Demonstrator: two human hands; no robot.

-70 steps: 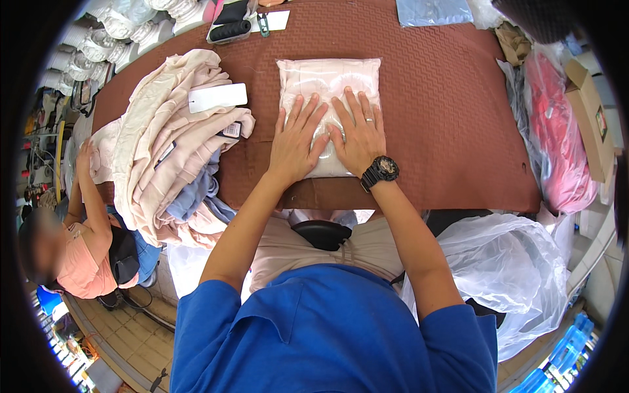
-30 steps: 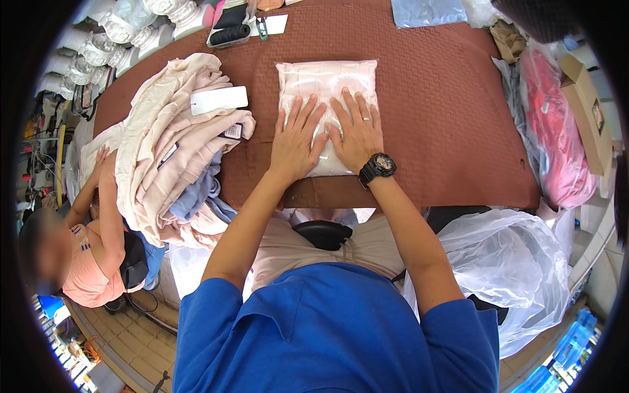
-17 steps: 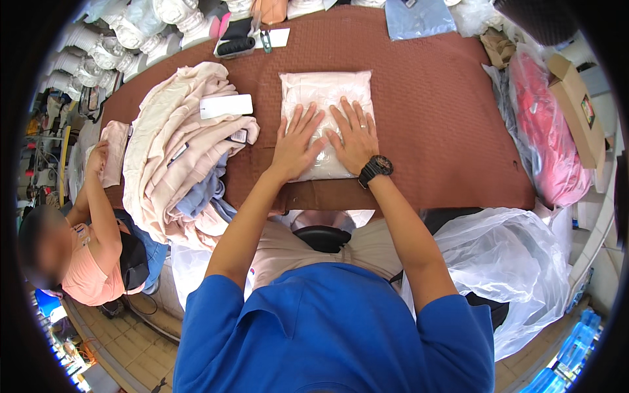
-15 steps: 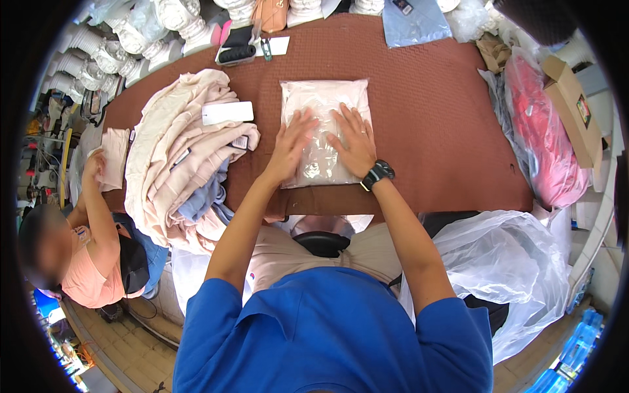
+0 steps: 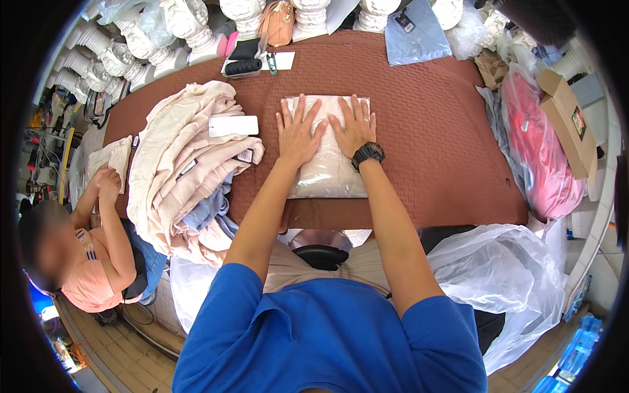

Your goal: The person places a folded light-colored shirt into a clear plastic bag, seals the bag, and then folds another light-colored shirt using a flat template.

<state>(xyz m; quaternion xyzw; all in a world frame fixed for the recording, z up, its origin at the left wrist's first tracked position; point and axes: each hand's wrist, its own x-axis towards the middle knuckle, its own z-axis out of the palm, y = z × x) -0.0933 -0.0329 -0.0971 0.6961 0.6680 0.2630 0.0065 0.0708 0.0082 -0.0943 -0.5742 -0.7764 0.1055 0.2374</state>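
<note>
A folded pale pink garment in a clear plastic bag (image 5: 327, 177) lies flat on the brown-covered table (image 5: 432, 144) in front of me. My left hand (image 5: 299, 134) rests on the bag's upper left part, its fingers spread. On the upper right part lies my right hand (image 5: 354, 128), also flat with fingers apart, a black watch (image 5: 368, 155) on its wrist. Left of the bag is a heap of pale pink garments (image 5: 177, 157) with a blank white tag (image 5: 233, 126) on top. Some blue cloth (image 5: 206, 208) shows at the heap's lower edge.
A co-worker (image 5: 98, 268) at the left handles a pale folded piece. Along the back stand white balusters (image 5: 311, 16), a spool of black thread (image 5: 243, 67) and a bagged blue garment (image 5: 417, 33). Bagged red cloth (image 5: 534, 144) and a cardboard box (image 5: 567, 124) are right.
Both my hands have slid toward the far edge of the bag, their fingers now flat on its upper part. The co-worker's hands have come together. The view has tilted slightly.
</note>
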